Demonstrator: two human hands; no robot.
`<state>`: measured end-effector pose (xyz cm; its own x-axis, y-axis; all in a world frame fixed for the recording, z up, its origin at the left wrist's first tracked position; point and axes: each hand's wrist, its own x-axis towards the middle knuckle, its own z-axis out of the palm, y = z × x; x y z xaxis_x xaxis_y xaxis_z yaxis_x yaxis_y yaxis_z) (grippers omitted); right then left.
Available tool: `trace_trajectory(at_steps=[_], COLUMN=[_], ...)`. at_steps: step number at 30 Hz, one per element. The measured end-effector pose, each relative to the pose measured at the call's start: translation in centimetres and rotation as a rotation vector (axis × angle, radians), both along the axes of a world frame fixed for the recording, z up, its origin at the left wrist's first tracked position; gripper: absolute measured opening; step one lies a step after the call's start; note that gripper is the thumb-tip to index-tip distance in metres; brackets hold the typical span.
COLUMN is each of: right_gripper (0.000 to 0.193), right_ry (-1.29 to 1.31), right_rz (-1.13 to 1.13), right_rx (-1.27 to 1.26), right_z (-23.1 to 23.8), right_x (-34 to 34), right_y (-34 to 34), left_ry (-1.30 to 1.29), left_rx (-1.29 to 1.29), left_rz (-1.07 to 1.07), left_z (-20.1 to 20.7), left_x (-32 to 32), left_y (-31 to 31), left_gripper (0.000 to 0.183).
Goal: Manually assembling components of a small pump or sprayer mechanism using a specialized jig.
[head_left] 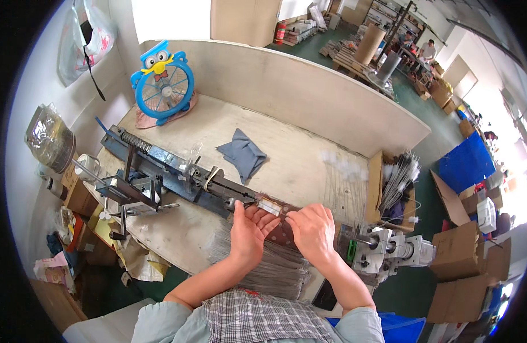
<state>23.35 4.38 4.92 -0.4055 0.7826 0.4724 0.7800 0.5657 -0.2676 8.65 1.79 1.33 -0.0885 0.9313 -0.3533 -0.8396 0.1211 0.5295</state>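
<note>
My left hand (249, 233) is cupped over the near edge of a long dark metal fixture (178, 172). Its thumb stands apart from its slightly bent fingers, and nothing plainly shows in it. Close to its right, my right hand (314, 231) is closed, thumb and index finger pinched together; whatever is between them is too small to make out. Just beyond the fingertips lies a small white piece (269, 206) on the brown end of the fixture. Below both hands, a thick bundle of thin grey wires (269, 271) spreads along the table's front edge.
A grey cloth (242, 155) and a blue cartoon-shaped fan (165, 88) stand beyond the fixture. A cranked metal device (132, 197) is at left. On the right are a white-and-silver machine (389, 251) and a cardboard box (375, 186) of thin wires. A low partition (309, 86) edges the back.
</note>
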Motion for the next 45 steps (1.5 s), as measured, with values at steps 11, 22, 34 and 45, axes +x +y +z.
trace_trajectory(at_steps=[11, 22, 34, 45], right_gripper=[0.014, 0.011, 0.012, 0.019], right_ry=[0.18, -0.123, -0.06, -0.14], right_rz=[0.071, 0.098, -0.038, 0.026], right_rx=[-0.038, -0.616, -0.639, -0.456], right_z=[1.1, -3.6, -2.7, -4.2], right_x=[2.9, 7.0, 7.3, 7.8], right_y=[-1.1, -5.6, -5.7, -6.4], left_ry=[0.281, 0.117, 0.42, 0.564], left_rx=[-0.05, -0.337, -0.438, -0.137], left_rz=[-0.207, 0.6, 0.776, -0.221], left_z=[-1.0, -10.8, -11.5, -3.7], left_x=[-0.8, -29.6, -28.4, -1.7], left_y=[-1.7, -10.5, -9.7, -1.0], left_gripper=[0.068, 0.037, 0.043, 0.021])
